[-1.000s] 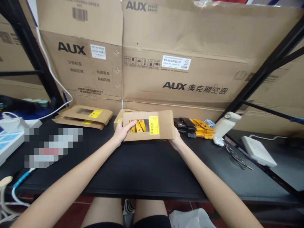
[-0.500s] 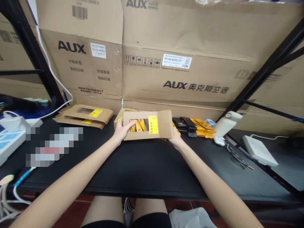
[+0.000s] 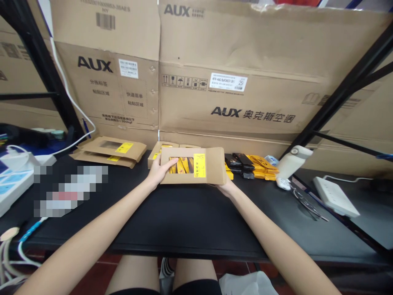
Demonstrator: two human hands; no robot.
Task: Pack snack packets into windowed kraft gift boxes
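Left hand: your left hand [image 3: 159, 173] pinches the brown box [image 3: 186, 179] at its left end, thumb on top.
Right hand: your right hand [image 3: 226, 186] touches the right end; its fingers hide behind, so I can't tell how far they curl.
Brown box: between your hands, over the black bench [image 3: 184, 221].
Window: shows orange packets [image 3: 182, 165].

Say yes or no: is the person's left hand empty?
No, the left hand grips one end of a windowed cardboard box, its thumb lying across the front.
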